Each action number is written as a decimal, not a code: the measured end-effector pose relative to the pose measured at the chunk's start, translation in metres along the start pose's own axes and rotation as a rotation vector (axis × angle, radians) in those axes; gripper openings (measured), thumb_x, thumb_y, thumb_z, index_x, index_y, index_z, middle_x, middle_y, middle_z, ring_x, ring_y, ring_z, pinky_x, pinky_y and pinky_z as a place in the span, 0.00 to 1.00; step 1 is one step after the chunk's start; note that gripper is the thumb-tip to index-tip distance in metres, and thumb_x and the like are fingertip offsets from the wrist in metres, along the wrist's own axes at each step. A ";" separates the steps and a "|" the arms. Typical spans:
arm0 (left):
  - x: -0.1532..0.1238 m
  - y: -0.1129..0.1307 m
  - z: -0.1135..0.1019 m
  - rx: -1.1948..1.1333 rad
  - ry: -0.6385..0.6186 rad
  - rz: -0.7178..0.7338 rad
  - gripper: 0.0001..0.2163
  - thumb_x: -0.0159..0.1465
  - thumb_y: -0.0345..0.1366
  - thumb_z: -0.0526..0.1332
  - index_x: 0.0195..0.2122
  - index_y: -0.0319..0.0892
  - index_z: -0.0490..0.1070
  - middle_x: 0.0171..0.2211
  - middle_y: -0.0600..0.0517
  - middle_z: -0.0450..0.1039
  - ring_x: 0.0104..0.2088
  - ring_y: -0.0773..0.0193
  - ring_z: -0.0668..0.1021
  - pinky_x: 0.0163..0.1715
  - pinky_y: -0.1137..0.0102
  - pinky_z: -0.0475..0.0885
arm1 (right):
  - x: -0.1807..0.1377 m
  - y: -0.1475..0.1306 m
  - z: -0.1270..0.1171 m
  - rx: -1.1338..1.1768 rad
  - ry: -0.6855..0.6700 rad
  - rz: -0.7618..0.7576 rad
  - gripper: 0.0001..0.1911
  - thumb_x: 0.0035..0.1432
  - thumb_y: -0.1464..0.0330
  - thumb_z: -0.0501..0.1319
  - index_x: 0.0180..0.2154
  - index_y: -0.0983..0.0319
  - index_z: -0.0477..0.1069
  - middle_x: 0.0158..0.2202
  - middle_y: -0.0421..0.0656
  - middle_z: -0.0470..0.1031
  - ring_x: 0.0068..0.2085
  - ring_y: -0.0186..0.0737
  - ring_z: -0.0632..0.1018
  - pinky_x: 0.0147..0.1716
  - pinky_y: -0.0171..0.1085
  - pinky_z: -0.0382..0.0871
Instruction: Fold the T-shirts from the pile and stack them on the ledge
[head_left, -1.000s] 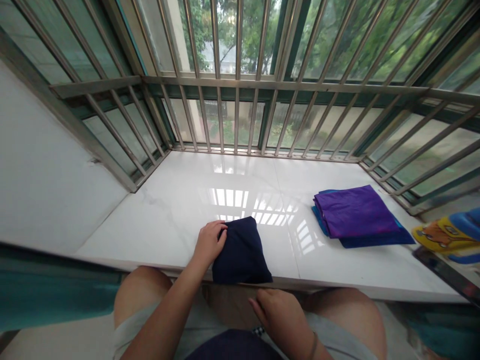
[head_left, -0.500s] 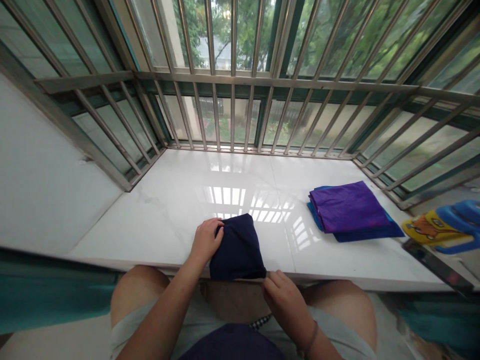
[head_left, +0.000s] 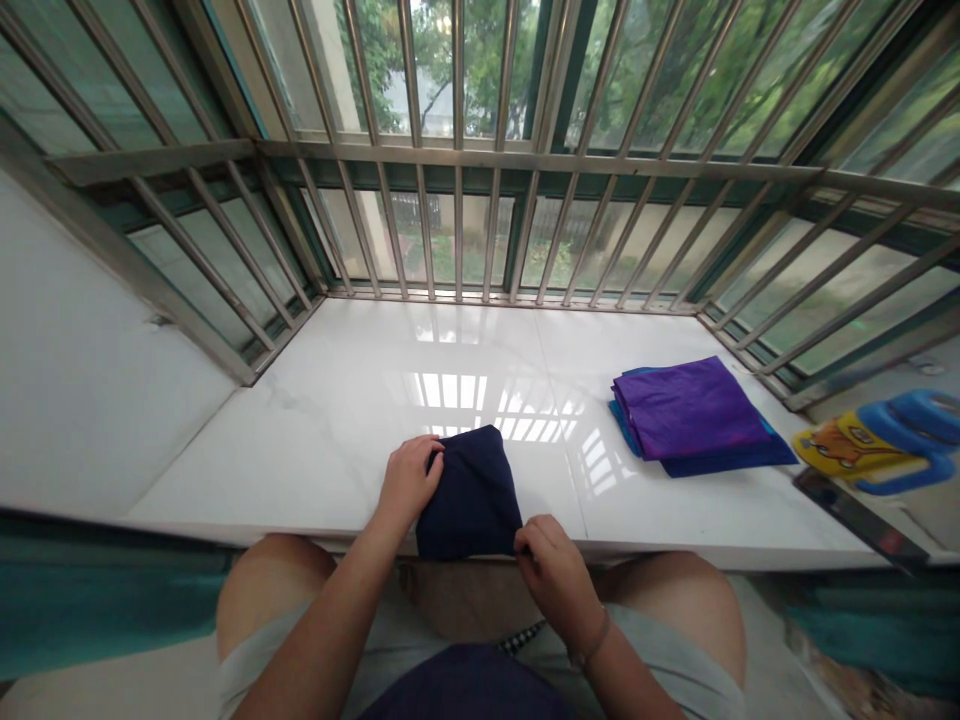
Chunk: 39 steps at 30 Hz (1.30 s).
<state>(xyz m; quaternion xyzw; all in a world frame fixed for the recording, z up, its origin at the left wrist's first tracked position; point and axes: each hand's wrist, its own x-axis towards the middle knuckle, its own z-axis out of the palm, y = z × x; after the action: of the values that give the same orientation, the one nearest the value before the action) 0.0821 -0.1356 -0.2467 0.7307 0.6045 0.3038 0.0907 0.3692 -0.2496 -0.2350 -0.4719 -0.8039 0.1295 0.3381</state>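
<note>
A folded dark navy cloth (head_left: 471, 490) lies at the near edge of a white glossy sill (head_left: 360, 400). My left hand (head_left: 406, 482) grips the cloth's far left corner, fingers curled over it. My right hand (head_left: 546, 560) pinches the near right corner of the same cloth at the sill's edge. Both hands are closed on the fabric.
A stack of folded cloths, purple on top of blue (head_left: 694, 412), rests on the right of the sill. Metal window bars (head_left: 457, 180) enclose the sill on three sides. A yellow and blue printed item (head_left: 874, 445) lies at the far right. My bare knees sit below the sill's edge.
My right hand has come up from my lap to the cloth's near right corner and pinched it. The left hand keeps its hold on the far left corner.
</note>
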 end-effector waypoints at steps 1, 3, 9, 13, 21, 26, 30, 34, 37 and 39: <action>0.000 0.000 0.000 0.001 0.000 0.001 0.08 0.71 0.35 0.61 0.45 0.48 0.80 0.55 0.47 0.84 0.57 0.49 0.83 0.60 0.51 0.76 | 0.001 -0.001 -0.002 0.000 0.022 0.012 0.12 0.65 0.80 0.57 0.36 0.56 0.67 0.34 0.41 0.73 0.39 0.43 0.76 0.38 0.39 0.72; 0.000 0.000 0.000 0.004 -0.003 -0.001 0.08 0.71 0.35 0.61 0.45 0.48 0.80 0.55 0.47 0.84 0.57 0.49 0.83 0.60 0.50 0.76 | 0.000 -0.004 -0.006 -0.028 0.046 0.026 0.12 0.70 0.78 0.57 0.35 0.56 0.67 0.32 0.40 0.72 0.36 0.41 0.76 0.37 0.38 0.69; 0.000 0.000 0.002 -0.001 0.003 -0.008 0.08 0.71 0.35 0.61 0.45 0.48 0.80 0.55 0.47 0.84 0.56 0.48 0.82 0.60 0.50 0.76 | -0.027 -0.008 -0.013 -0.048 -0.099 0.029 0.12 0.73 0.74 0.54 0.35 0.56 0.67 0.29 0.36 0.72 0.29 0.36 0.75 0.30 0.36 0.64; 0.000 -0.004 0.003 -0.030 0.017 0.006 0.08 0.70 0.34 0.61 0.46 0.48 0.79 0.54 0.47 0.84 0.56 0.49 0.83 0.60 0.50 0.76 | -0.026 -0.008 -0.021 -0.017 -0.139 0.231 0.11 0.76 0.63 0.58 0.37 0.56 0.69 0.28 0.36 0.73 0.27 0.37 0.76 0.30 0.36 0.65; -0.003 -0.004 0.002 -0.050 0.037 0.064 0.06 0.70 0.35 0.62 0.44 0.48 0.80 0.54 0.47 0.83 0.55 0.49 0.83 0.60 0.51 0.77 | 0.072 -0.011 -0.003 -0.129 -0.230 0.639 0.26 0.77 0.51 0.56 0.62 0.63 0.71 0.48 0.53 0.84 0.48 0.53 0.86 0.45 0.42 0.73; -0.002 -0.007 0.003 -0.085 0.059 0.025 0.06 0.71 0.37 0.62 0.43 0.47 0.79 0.52 0.45 0.82 0.54 0.49 0.82 0.59 0.50 0.77 | 0.112 -0.017 0.017 -0.133 -0.370 0.639 0.18 0.72 0.55 0.63 0.51 0.63 0.74 0.48 0.56 0.84 0.50 0.57 0.85 0.47 0.44 0.73; -0.001 -0.012 0.005 -0.135 0.100 0.012 0.06 0.72 0.37 0.61 0.42 0.47 0.78 0.50 0.45 0.82 0.54 0.49 0.82 0.59 0.51 0.78 | 0.116 -0.003 0.001 0.079 -0.306 0.517 0.10 0.69 0.63 0.63 0.49 0.59 0.74 0.47 0.49 0.84 0.49 0.52 0.84 0.49 0.43 0.73; -0.001 -0.016 0.008 -0.148 0.100 0.001 0.07 0.71 0.37 0.60 0.41 0.47 0.78 0.50 0.44 0.82 0.53 0.49 0.82 0.58 0.51 0.78 | 0.116 0.029 -0.051 0.146 -0.132 0.392 0.12 0.67 0.61 0.63 0.49 0.56 0.74 0.49 0.46 0.82 0.51 0.50 0.81 0.54 0.45 0.73; -0.001 -0.018 0.010 -0.151 0.093 -0.007 0.07 0.71 0.37 0.60 0.41 0.47 0.78 0.50 0.45 0.82 0.53 0.50 0.82 0.58 0.52 0.77 | 0.122 0.064 -0.107 0.073 -0.065 0.371 0.14 0.66 0.56 0.63 0.49 0.56 0.75 0.48 0.45 0.82 0.49 0.50 0.82 0.52 0.45 0.75; 0.000 -0.019 0.011 -0.150 0.085 -0.013 0.07 0.71 0.37 0.60 0.40 0.47 0.78 0.50 0.45 0.81 0.53 0.50 0.82 0.58 0.52 0.77 | 0.131 0.093 -0.149 0.026 -0.055 0.438 0.16 0.66 0.55 0.64 0.50 0.56 0.75 0.44 0.44 0.83 0.44 0.48 0.82 0.47 0.43 0.76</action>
<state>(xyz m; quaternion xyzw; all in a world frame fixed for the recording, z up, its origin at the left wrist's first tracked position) 0.0725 -0.1287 -0.2646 0.7042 0.5883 0.3786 0.1214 0.4883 -0.1071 -0.1186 -0.6271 -0.6895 0.2228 0.2859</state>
